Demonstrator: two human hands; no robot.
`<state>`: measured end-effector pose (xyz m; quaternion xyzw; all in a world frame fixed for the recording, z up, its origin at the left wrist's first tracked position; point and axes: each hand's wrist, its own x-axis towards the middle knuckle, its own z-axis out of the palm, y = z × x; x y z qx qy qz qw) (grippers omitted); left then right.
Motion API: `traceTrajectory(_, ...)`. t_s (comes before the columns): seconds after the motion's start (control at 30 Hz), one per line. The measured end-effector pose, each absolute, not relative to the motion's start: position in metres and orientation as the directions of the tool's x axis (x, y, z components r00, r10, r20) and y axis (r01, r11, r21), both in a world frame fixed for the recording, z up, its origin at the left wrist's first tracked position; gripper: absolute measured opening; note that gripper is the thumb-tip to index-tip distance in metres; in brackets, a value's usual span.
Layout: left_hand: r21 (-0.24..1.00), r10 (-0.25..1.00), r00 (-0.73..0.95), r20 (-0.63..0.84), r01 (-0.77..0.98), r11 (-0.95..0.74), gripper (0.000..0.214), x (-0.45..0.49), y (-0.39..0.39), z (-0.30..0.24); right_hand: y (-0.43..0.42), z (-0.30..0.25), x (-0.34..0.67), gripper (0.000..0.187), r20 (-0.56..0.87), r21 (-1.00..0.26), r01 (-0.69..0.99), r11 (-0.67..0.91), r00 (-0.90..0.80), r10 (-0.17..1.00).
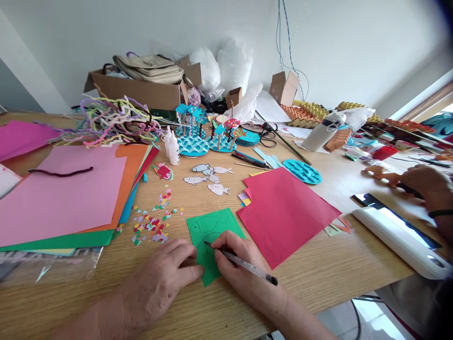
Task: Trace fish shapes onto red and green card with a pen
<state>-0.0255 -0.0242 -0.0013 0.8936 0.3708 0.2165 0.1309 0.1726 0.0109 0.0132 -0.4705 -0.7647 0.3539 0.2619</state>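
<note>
- The left hand [159, 278] is bare, with no glove, ring or watch to be seen.
- The right hand [240, 269] is bare too, the wrist without a band.
- Both forearms are uncovered up to the lower edge of the view; no sleeve shows.
- The fingers [184, 274] carry short, plain nails.

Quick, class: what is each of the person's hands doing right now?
Left hand: open, resting flat on the green paper to steady it.
Right hand: closed around a pen, tip on the green paper.
</note>
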Motion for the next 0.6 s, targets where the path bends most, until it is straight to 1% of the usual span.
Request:
traceTrajectory(0.17,0.397,0.713,0.641,0.284,0.598,-0.696,0.027,-0.0259,-0.0234,0.001,0.0084,0.0154,0.174,0.014,0.092,-0.772,0.547,0.324,-0.408,0.908)
traceTrajectory(0.4,0.385,0.734,0.631,0.252,0.63,-0.674,0.019,-0.026,-0.0237,-0.0044,0.0065,0.0223,0.1761,0.015,0.054,-0.8,0.524,0.294,-0.426,0.903)
traceTrajectory(0.53,0.362,0.711,0.641,0.289,0.614,-0.701,0.025,-0.0255,-0.0231,-0.0051,0.0072,0.0204,0.1756,0.013,0.066,-0.812,0.509,0.284,-0.403,0.913)
traceTrajectory(0.6,0.371,0.706,0.642,0.298,0.604,-0.705,0.028,-0.0251,-0.023,-0.0046,0.0082,0.018,0.1748,0.012,0.073,-0.823,0.494,0.28,-0.397,0.915)
